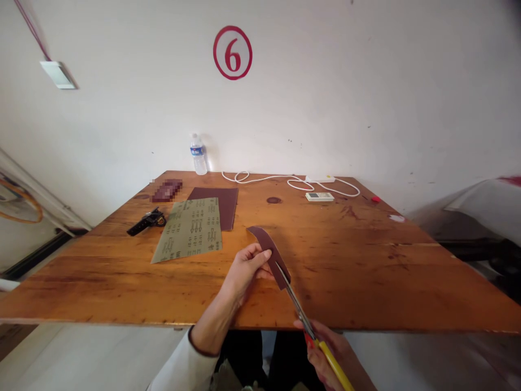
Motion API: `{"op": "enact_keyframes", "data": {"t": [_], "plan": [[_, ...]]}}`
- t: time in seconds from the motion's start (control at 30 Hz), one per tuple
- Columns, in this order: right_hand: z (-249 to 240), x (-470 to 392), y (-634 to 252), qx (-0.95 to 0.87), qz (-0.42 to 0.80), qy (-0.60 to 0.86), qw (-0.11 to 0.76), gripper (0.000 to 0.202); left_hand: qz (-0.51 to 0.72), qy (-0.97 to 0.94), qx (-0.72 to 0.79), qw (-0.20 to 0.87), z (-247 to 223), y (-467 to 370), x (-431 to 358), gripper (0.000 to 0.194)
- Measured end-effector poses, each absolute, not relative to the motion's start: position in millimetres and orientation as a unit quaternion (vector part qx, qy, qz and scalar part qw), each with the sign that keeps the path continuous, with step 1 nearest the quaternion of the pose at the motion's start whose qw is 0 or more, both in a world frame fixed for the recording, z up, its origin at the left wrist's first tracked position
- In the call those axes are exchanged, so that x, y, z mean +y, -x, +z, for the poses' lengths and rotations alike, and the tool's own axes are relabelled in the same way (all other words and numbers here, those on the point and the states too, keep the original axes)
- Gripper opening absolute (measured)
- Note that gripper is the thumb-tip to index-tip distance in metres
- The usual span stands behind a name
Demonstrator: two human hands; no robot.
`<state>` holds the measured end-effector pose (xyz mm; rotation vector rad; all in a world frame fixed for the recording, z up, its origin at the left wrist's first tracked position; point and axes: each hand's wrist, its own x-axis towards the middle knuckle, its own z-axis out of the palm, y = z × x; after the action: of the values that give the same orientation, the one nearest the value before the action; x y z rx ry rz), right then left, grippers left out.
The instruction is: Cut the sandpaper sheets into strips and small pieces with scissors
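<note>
Between the thumb and fingers of my left hand is a narrow dark red strip of sandpaper, its far end curling to the left. My right hand grips a pair of scissors with yellow and red handles. The scissor blades reach up to the near part of the strip, with the paper between them. To the left on the table lies a sheet of sandpaper with its printed, olive-coloured back up. It overlaps a dark red sandpaper sheet lying grit side up.
On the wooden table, a black strapped device and a blurred dark red item lie at the left. A water bottle stands by the wall. A white cable with a power strip and a white remote lie at the back right.
</note>
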<state>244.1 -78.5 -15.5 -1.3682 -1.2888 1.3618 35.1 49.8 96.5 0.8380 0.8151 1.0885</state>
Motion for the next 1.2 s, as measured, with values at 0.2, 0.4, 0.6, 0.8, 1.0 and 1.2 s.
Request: {"op": "enact_keyframes", "data": {"t": [0.2, 0.4, 0.6, 0.8, 1.0, 1.2], "plan": [[-17, -75, -242, -0.486, 0.574, 0.543, 0.375, 0.05, 0.491, -0.366, 0.368, 0.7, 96, -36, 49, 0.036], [-28, -74, -237, -0.483, 0.549, 0.543, 0.413, 0.052, 0.487, -0.375, 0.36, 0.702, 92, -36, 48, 0.025], [-29, -74, -240, -0.501, 0.541, 0.526, 0.424, 0.045, 0.491, -0.37, 0.361, 0.702, 92, -37, 48, 0.021], [-27, -75, -235, -0.493, 0.542, 0.533, 0.424, 0.057, 0.497, -0.377, 0.369, 0.689, 92, -35, 48, 0.017], [-18, -71, -227, -0.457, 0.582, 0.521, 0.425, 0.071, 0.492, -0.378, 0.374, 0.69, 91, -37, 47, 0.019], [-1, -72, -219, -0.44, 0.582, 0.516, 0.447, 0.074, 0.492, -0.387, 0.367, 0.688, 91, -41, 42, 0.027]]}}
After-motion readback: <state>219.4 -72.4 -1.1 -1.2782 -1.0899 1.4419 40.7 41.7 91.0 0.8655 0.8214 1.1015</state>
